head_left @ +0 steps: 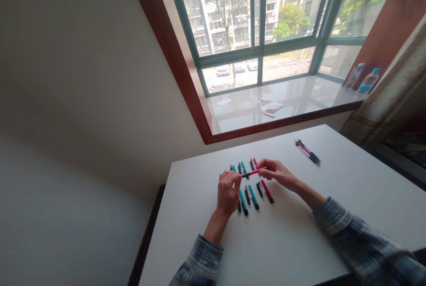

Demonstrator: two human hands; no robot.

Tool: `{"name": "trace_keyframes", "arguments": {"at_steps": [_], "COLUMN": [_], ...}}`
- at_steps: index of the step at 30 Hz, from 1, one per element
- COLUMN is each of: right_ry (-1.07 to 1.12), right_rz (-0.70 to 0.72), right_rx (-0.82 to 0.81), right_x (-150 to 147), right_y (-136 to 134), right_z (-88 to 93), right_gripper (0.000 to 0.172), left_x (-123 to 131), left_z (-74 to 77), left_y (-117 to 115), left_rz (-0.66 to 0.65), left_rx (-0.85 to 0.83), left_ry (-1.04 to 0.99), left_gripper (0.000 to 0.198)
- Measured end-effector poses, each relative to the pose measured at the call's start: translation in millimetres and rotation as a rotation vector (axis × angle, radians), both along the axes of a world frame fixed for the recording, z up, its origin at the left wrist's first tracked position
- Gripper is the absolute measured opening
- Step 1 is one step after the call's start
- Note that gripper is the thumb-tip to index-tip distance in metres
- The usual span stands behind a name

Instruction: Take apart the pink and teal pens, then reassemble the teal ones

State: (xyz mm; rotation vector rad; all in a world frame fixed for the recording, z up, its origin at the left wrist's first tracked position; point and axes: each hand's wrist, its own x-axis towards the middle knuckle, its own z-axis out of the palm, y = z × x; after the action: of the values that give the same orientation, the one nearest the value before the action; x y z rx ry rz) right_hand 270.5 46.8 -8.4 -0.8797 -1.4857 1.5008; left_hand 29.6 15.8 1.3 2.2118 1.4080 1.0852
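A slim pink-red and black plastic pen (253,172) spans the gap between the two hands, held above the white rectangular table (299,237). The left hand (228,192) is curled, its thumb and fingers closed on the pen's black end. The right hand (273,172) pinches the other end between thumb and fingertips, so the pen's pink-red middle shows between them, tilted slightly up toward the right.

Beneath and around the pen, loose parts lie in two rough rows. Just beside the left hand, on its right, are teal plastic barrels with black ends (253,197), short black cylindrical pieces (259,189) and thin whitish rods (245,218); the hand hides some of them. A pink-red plastic barrel with a black end (267,191) lies below the right hand, apart from it. Well apart, beyond the right hand, slender pink-red and black pens (308,152) rest close together.
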Motion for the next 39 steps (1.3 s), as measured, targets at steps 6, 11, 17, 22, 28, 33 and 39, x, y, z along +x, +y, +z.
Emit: {"name": "trace_keyframes", "arguments": {"at_steps": [6, 11, 17, 22, 28, 33, 39], "right_ry": [-0.074, -0.096, -0.114, -0.221, -0.229, -0.148, -0.129], "right_rz": [0.128, 0.104, 0.220, 0.241, 0.141, 0.145, 0.186], "right_rx": [-0.060, 0.062, 0.043, 0.149, 0.219, 0.169, 0.076], "right_x": [2.6, 2.8, -3.0, -10.0, -12.8, -11.9, -14.2], "right_y": [1.2, -0.3, -5.5, -11.1, -13.7, -13.9, -14.3], "right_z": [-0.2, 11.7, 16.1, 13.5, 17.1, 16.6, 10.3], "right_gripper": [0.046, 0.040, 0.044, 0.052, 0.031, 0.032, 0.044], "left_x": [-0.3, 0.1, 6.3, 8.5, 9.7, 9.6, 9.4], "left_z": [1.0, 1.5, 7.0, 8.8, 6.5, 6.3, 6.0], "left_y": [-0.8, -0.1, -2.9, -7.2, -5.8, -4.5, -5.9], "left_rz": [-0.010, -0.001, -0.044, -0.061, -0.016, 0.050, -0.058], "left_rx": [0.031, 0.045, 0.058, 0.060, 0.057, 0.063, 0.036], "left_ry": [0.016, 0.020, 0.050, 0.058, -0.020, -0.112, -0.181], "left_gripper": [0.045, 0.046, 0.042, 0.042, 0.044, 0.037, 0.020]}}
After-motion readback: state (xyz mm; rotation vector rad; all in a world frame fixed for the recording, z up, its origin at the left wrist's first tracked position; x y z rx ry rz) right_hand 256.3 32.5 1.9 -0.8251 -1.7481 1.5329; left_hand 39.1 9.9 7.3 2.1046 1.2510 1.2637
